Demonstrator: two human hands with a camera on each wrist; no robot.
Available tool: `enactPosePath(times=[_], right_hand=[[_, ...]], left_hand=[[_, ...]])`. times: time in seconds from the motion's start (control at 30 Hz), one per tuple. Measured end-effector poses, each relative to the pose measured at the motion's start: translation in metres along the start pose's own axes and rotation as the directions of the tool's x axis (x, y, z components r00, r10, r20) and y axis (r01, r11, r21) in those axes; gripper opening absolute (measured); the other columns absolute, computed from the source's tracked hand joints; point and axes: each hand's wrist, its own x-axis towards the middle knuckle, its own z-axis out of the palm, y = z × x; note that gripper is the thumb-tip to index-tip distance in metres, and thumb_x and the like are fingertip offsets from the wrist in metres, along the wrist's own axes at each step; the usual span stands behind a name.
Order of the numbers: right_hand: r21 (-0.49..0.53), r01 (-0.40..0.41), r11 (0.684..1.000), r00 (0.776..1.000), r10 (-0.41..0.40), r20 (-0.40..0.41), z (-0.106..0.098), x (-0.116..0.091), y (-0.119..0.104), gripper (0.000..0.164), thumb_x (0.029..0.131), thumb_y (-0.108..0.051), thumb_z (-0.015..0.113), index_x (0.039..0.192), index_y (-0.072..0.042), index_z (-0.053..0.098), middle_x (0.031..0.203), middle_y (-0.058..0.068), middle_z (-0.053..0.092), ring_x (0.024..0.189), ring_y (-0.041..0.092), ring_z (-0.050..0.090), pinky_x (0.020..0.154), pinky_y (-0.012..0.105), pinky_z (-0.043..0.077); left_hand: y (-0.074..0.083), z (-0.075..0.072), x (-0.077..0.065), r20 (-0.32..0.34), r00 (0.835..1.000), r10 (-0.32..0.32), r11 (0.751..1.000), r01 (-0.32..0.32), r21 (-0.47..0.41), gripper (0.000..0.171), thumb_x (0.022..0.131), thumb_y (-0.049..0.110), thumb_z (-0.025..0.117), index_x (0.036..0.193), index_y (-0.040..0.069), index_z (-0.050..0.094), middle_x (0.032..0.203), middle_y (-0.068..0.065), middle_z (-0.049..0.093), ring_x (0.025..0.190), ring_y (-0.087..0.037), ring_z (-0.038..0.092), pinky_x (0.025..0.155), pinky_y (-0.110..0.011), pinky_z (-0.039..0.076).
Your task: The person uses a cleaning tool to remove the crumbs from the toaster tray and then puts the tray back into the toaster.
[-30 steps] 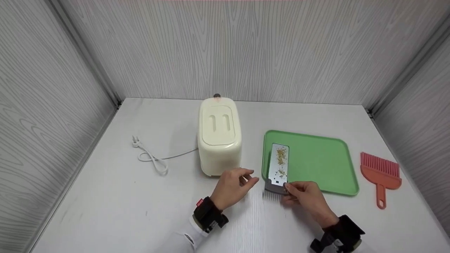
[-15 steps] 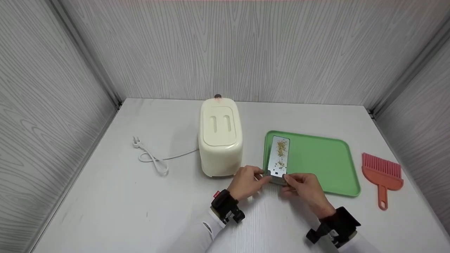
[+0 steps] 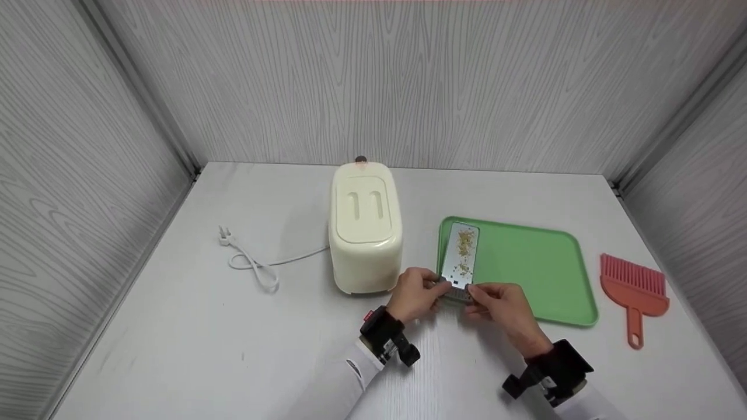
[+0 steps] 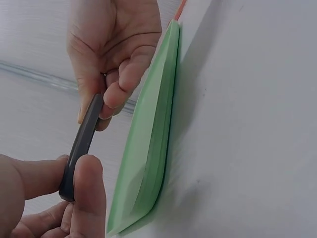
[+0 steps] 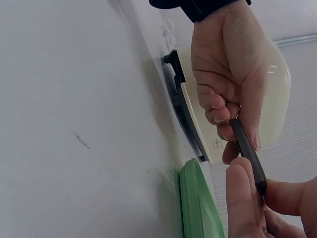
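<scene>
Both hands pinch the dark grey handle edge (image 4: 81, 148) of a toaster crumb tray. Its flat silvery plate (image 3: 456, 265) carries golden crumbs (image 3: 465, 242) and lies over the left part of a green tray (image 3: 531, 268). My left hand (image 3: 410, 296) grips the handle's left end between thumb and fingers. At the right end, my right hand (image 3: 506, 303) does the same. Seen from the wrists, the handle is held up off the table, apart from the green tray's rim. Whether the plate's far end touches the green tray cannot be told.
A cream toaster (image 3: 366, 233) with a lid on top stands left of the green tray. Its white cord and plug (image 3: 251, 259) lie further left. On the far right are a red-orange dustpan and brush (image 3: 634, 291). Patterned walls enclose the back and sides.
My left hand has moved right and taken hold of the handle's left end. The crumb tray has shifted forward, further over the green tray, with the right hand moving along.
</scene>
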Motion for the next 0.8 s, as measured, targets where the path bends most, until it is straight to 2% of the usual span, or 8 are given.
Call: enactPosePath(times=[0.13, 0.27, 0.43, 0.53, 0.63, 0.73, 0.8], right_hand=[[-0.035, 0.013, 0.999, 1.0, -0.013, 0.005, -0.002, 0.0, 0.004, 0.037, 0.089, -0.019, 0.064, 0.111, 0.01, 0.06, 0.099, 0.027, 0.064, 0.077, 0.029, 0.067, 0.07, 0.037, 0.057], [-0.036, 0.004, 0.999, 1.0, -0.003, 0.028, -0.01, -0.002, -0.001, 0.035, 0.089, -0.017, 0.064, 0.11, 0.011, 0.06, 0.096, 0.028, 0.064, 0.078, 0.033, 0.067, 0.071, 0.041, 0.056], [-0.07, 0.015, 0.997, 1.0, -0.014, 0.01, -0.032, -0.006, -0.01, 0.038, 0.089, -0.013, 0.063, 0.113, 0.015, 0.056, 0.095, 0.032, 0.062, 0.085, 0.043, 0.063, 0.077, 0.05, 0.053], [-0.151, 0.046, 0.988, 0.998, -0.052, -0.034, -0.049, -0.008, -0.013, 0.043, 0.089, -0.019, 0.064, 0.115, 0.014, 0.055, 0.094, 0.031, 0.063, 0.085, 0.042, 0.064, 0.077, 0.048, 0.053], [-0.279, 0.093, 0.956, 0.988, -0.122, -0.091, -0.068, -0.009, -0.013, 0.044, 0.089, -0.027, 0.064, 0.113, 0.01, 0.059, 0.091, 0.026, 0.065, 0.081, 0.036, 0.066, 0.072, 0.041, 0.056], [-0.443, 0.136, 0.886, 0.968, -0.213, -0.13, -0.089, -0.011, -0.013, 0.042, 0.089, -0.032, 0.063, 0.108, 0.006, 0.063, 0.086, 0.021, 0.067, 0.074, 0.03, 0.067, 0.063, 0.033, 0.057], [-0.528, 0.132, 0.839, 0.958, -0.245, -0.149, -0.104, -0.013, -0.014, 0.042, 0.089, -0.035, 0.062, 0.106, 0.003, 0.065, 0.086, 0.019, 0.067, 0.073, 0.031, 0.067, 0.061, 0.033, 0.056]], left_hand=[[0.0, 0.001, -0.002, 0.01, 1.0, -0.015, 0.999, 0.015, -0.05, 0.016, 0.088, 0.021, 0.065, 0.09, 0.005, 0.066, 0.072, -0.012, 0.066, 0.05, -0.016, 0.061, 0.053, -0.038, 0.056], [0.001, 0.002, -0.003, 0.013, 1.0, -0.013, 0.996, 0.014, -0.089, 0.014, 0.089, 0.018, 0.065, 0.09, 0.004, 0.065, 0.071, -0.013, 0.065, 0.052, -0.022, 0.063, 0.057, -0.046, 0.056], [0.0, 0.001, -0.003, 0.017, 1.0, -0.013, 0.993, 0.015, -0.119, 0.013, 0.089, 0.017, 0.065, 0.09, 0.003, 0.066, 0.077, -0.022, 0.065, 0.052, -0.021, 0.063, 0.058, -0.048, 0.056], [-0.001, -0.001, -0.003, 0.013, 1.0, -0.006, 0.992, 0.007, -0.122, 0.014, 0.089, 0.016, 0.065, 0.091, 0.003, 0.066, 0.08, -0.026, 0.065, 0.049, -0.018, 0.061, 0.058, -0.047, 0.056], [0.0, -0.003, -0.003, 0.009, 1.0, -0.005, 0.992, 0.006, -0.126, 0.014, 0.088, 0.016, 0.065, 0.091, 0.003, 0.066, 0.081, -0.028, 0.064, 0.049, -0.018, 0.061, 0.057, -0.046, 0.056], [0.0, -0.003, -0.003, 0.007, 1.0, -0.012, 0.991, 0.013, -0.133, 0.014, 0.088, 0.016, 0.065, 0.091, 0.002, 0.066, 0.082, -0.028, 0.064, 0.05, -0.019, 0.061, 0.057, -0.046, 0.056], [0.001, -0.003, -0.003, 0.006, 1.0, -0.02, 0.991, 0.021, -0.13, 0.013, 0.088, 0.015, 0.065, 0.09, 0.002, 0.066, 0.083, -0.028, 0.064, 0.051, -0.019, 0.062, 0.058, -0.045, 0.056]])
